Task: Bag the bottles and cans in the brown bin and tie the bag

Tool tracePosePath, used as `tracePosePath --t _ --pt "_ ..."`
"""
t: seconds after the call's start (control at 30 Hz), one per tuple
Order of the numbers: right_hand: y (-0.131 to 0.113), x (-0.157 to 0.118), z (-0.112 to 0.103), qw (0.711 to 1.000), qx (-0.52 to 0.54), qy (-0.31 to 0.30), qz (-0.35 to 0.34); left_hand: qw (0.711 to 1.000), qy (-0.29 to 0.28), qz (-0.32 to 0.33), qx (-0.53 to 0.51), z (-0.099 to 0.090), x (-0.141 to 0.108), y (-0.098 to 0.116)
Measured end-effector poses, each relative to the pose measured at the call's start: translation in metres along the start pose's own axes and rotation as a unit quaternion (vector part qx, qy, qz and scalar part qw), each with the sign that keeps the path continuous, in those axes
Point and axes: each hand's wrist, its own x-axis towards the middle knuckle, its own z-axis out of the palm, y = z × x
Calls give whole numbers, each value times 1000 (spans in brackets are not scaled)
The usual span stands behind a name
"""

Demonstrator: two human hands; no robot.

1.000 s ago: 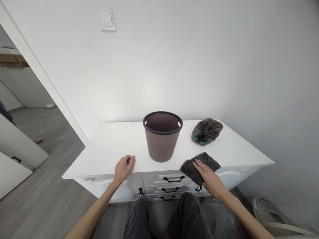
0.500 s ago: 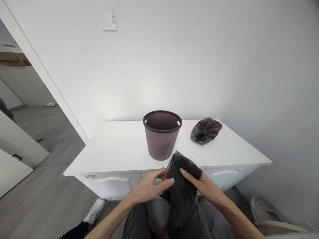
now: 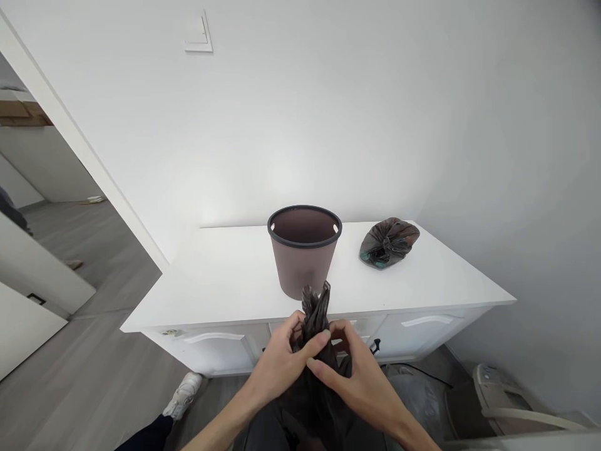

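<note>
A thin black plastic bag (image 3: 315, 391) hangs in front of the cabinet, its top gathered into a bunch. My left hand (image 3: 284, 358) pinches that bunch from the left, fingers wrapped behind it. On the right side, my right hand (image 3: 359, 373) grips the same bag, the two thumbs close together. Just beyond the bunched top stands an upright brown bin (image 3: 304, 269) with a dark rim, no liner visible in it. A knotted dark bag (image 3: 389, 243) with something greenish inside lies to the bin's right.
The white cabinet top (image 3: 216, 275) carries the bin and knotted bag, against a wall with a light switch (image 3: 198, 32). A white shoe (image 3: 184, 394) shows at lower left. A beige appliance (image 3: 511, 398) stands at lower right.
The black bag has been drawn from a loose spread into a narrow bunch. My right hand has moved left, closer to my left hand, and its arm no longer reaches as far right.
</note>
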Motion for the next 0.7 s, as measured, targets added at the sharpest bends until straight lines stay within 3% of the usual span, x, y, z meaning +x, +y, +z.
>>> tracePosePath --t 0.13,0.23,0.37,0.53,0.7 --pt "-13 8 0 992 99 -79 18 999 -21 -26 -28 -7 -4 -9" --pt "-19 9 -6 980 165 -103 29 998 -22 -18 -55 -20 -6 -16" --pt "-16 6 -14 967 238 -50 74 995 27 -62 -76 -36 -12 -14" --pt "11 6 -23 952 283 49 105 991 104 -77 -38 -59 -17 -6" --pt "25 6 -25 940 316 69 105 991 100 -62 59 -79 -16 -11"
